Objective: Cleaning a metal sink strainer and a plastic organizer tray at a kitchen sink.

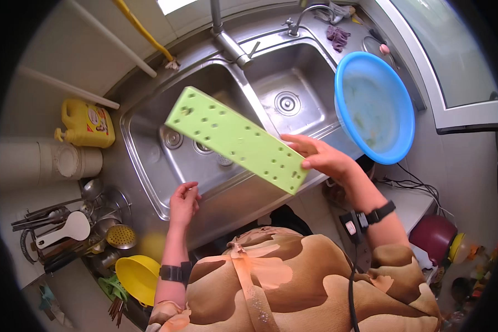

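A long, light green panel (240, 143) with small holes and a few slots slants across the double stainless-steel sink, above the left basin (149, 157) and its divider. My right hand (321, 155) grips the panel's right end, thumb on the near face and fingers behind. Part of those fingers is hidden by the panel. My left hand (184, 203) hovers by the left basin's front rim, apart from the panel. Its fingers are loosely bent and no object shows in them. Drains (173, 139) are visible in the left basin, partly covered by the panel.
A blue basin (411, 124) of cloudy water stands right of the right basin (307, 83). The faucet (232, 47) rises behind the divider. On the left are a yellow jug (87, 124), several hanging utensils (70, 232) and a yellow colander (137, 278).
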Demonstrator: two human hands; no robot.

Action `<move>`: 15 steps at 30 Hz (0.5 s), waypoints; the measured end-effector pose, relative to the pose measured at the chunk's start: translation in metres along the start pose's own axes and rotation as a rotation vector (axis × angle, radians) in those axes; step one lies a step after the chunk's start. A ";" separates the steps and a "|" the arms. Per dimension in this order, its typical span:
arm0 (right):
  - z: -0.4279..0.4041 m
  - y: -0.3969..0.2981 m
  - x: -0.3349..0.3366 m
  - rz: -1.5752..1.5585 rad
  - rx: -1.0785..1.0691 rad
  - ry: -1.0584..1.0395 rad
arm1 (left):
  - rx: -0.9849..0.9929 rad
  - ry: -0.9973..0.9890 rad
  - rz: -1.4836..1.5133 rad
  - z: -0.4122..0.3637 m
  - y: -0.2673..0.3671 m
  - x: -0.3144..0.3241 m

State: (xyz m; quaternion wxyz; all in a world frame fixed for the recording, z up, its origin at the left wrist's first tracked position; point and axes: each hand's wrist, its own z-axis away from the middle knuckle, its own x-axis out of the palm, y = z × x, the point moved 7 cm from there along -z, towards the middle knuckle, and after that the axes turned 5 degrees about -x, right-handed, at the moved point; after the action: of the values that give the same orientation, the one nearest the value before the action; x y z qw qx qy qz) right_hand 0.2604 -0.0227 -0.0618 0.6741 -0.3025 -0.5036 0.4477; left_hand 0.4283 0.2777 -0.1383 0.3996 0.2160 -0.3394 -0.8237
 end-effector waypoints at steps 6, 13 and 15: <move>0.049 0.020 -0.034 -0.267 -0.140 0.354 | 0.122 -0.021 -0.201 -0.006 0.022 0.037; 0.057 0.030 -0.061 -0.463 -0.203 0.641 | 0.290 0.021 -0.469 -0.004 0.028 0.046; 0.052 0.034 -0.071 -0.456 -0.169 0.686 | 0.305 0.027 -0.494 -0.004 0.034 0.045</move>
State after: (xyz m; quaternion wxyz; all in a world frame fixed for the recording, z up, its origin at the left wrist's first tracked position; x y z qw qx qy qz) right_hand 0.1939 -0.0755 -0.1044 0.8573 -0.3691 -0.3391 0.1178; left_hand 0.4216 0.2245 -0.1194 0.1545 0.3605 -0.3912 -0.8326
